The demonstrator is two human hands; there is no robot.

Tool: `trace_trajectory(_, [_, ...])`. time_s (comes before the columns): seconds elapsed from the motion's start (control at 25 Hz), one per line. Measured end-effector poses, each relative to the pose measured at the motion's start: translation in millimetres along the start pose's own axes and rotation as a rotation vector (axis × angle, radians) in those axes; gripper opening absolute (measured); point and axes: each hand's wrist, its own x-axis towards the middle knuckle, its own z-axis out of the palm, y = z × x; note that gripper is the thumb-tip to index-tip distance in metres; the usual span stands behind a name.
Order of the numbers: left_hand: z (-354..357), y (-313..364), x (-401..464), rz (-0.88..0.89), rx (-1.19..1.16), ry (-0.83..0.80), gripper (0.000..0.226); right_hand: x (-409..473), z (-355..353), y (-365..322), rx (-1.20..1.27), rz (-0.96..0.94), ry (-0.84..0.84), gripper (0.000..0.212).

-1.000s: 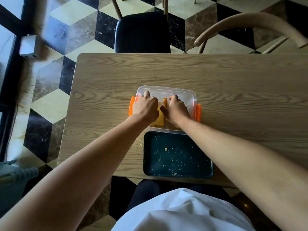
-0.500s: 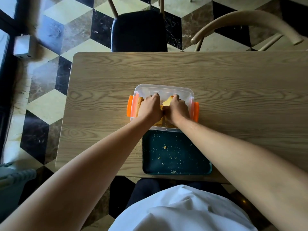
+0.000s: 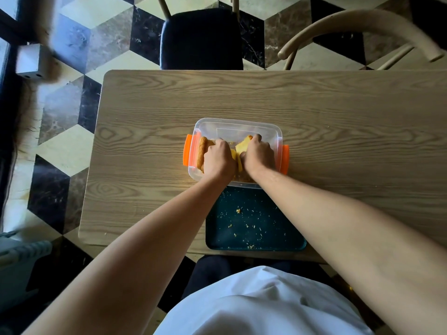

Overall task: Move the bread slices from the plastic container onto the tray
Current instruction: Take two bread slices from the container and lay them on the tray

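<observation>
A clear plastic container (image 3: 238, 125) with orange side clips sits on the wooden table. Both my hands are inside it. My left hand (image 3: 219, 159) is closed on bread slices (image 3: 202, 151) whose brown crusts show at its left. My right hand (image 3: 258, 154) is closed on a yellow bread slice (image 3: 243, 147) that sticks up between the two hands. Just in front of the container lies the dark teal tray (image 3: 254, 223), holding only crumbs.
The wooden table (image 3: 338, 122) stretches wide to the right and behind the container. A dark-cushioned chair (image 3: 200, 39) stands at the far edge, and a curved wooden chair back (image 3: 358, 22) at the far right. The table's near edge lies just below the tray.
Both hands have curled tighter around the slices and lifted them slightly; the left crusts and the yellow slice now show more clearly above the container floor.
</observation>
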Motion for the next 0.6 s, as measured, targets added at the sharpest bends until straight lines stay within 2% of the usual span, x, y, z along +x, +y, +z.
trace_trajectory(0.08, [2.8,-0.4,-2.0,-0.031,-0.021,0.018,0.030,-1.7,-4.1,2.4,-0.095,-0.056,-0.018,0.030])
trace_trajectory(0.24, [-0.7,-2.4,-0.1,-0.018,-0.059,0.047,0.024,-1.8,-7.2,0.6,-0.034,-0.084,-0.014,0.031])
trace_trajectory(0.32, [-7.3,-1.5,1.1,-0.041,-0.145,0.077,0.027,-8.0,-12.3,-5.9,0.016,-0.131,0.062,0.030])
trace_trajectory(0.44, [-29.5,4.9,-5.1,-0.092,-0.415,0.198,0.030,-19.6,-37.0,-8.4,0.134,-0.208,0.274,0.027])
trace_trajectory(0.52, [-50.1,3.6,-15.2,-0.095,-0.536,0.266,0.023,-26.7,-60.8,-2.2,0.223,-0.207,0.323,0.023])
trace_trajectory(0.6, [-66.3,-6.1,-31.7,-0.096,-0.626,0.262,0.016,-40.0,-83.2,12.3,0.315,-0.226,0.339,0.018])
